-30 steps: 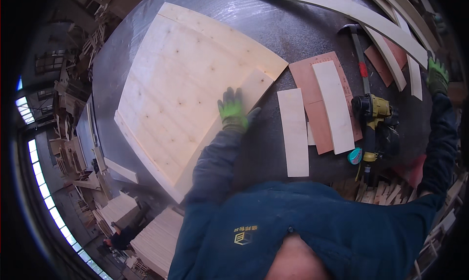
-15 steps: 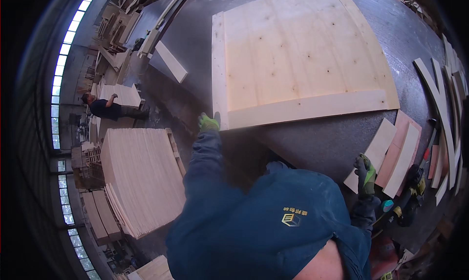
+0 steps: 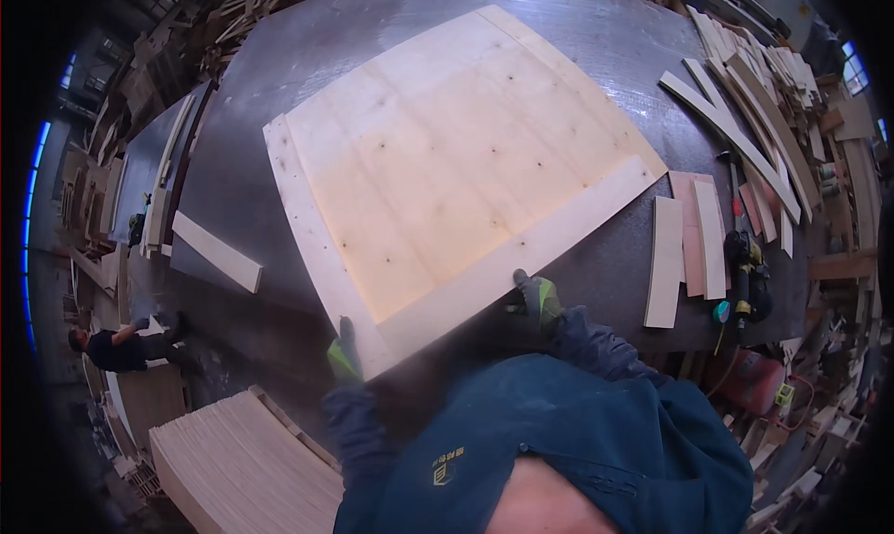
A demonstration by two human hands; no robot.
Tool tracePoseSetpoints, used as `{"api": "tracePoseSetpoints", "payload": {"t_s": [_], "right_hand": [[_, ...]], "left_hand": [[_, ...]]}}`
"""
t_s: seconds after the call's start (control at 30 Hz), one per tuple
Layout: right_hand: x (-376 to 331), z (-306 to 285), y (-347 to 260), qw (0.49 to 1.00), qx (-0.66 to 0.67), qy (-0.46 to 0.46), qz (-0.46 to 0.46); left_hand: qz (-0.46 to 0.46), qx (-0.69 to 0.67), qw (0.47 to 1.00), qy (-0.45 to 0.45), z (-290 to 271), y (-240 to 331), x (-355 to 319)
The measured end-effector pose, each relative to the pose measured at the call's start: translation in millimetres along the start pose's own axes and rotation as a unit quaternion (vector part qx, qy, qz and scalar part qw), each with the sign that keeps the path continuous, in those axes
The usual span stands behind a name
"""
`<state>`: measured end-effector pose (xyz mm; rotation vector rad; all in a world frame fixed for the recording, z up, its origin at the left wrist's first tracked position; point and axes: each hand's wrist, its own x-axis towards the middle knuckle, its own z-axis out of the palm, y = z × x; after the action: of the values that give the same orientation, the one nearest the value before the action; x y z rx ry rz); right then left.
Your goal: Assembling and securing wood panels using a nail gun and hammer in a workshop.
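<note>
A large pale plywood panel (image 3: 447,175) with wooden strips along its edges lies at an angle on the dark work table (image 3: 596,283). Its near corner juts out past the table's front edge. My left hand (image 3: 345,352), in a green and grey work glove, grips the panel's left edge close to that corner. On the near edge, my right hand (image 3: 537,297) in a matching glove holds the rim, thumb on top of the strip (image 3: 517,255). The fingers of both hands are largely hidden under the wood.
Loose wooden strips (image 3: 663,264) and a power tool (image 3: 745,264) lie on the table's right side. One board (image 3: 219,252) sits at the left edge. A tall stack of plywood sheets (image 3: 247,459) stands at the lower left, with another person (image 3: 116,348) beyond it.
The panel has turned, its near corner swinging toward me. My right hand has come from beside the loose strips onto the near edge; my left hand stays by the corner. My view has turned too.
</note>
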<state>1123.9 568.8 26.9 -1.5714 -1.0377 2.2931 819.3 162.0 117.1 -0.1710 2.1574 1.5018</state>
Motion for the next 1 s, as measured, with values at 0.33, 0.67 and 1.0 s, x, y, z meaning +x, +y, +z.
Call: {"api": "tracePoseSetpoints", "payload": {"t_s": [0.33, 0.67, 1.0], "right_hand": [[92, -52, -165, 0.986, -0.149, 0.031, -0.062], [84, -274, -237, 0.881, -0.358, 0.155, -0.267], [-60, -220, -12, 0.913, -0.239, 0.254, -0.211]], "left_hand": [[-0.072, -0.096, 0.99, -0.08, 155, 27, -135], [0.026, 0.343, 0.877, -0.335, 344, 19, -166], [0.346, 0.451, 0.757, -0.321, 591, 158, -98]]}}
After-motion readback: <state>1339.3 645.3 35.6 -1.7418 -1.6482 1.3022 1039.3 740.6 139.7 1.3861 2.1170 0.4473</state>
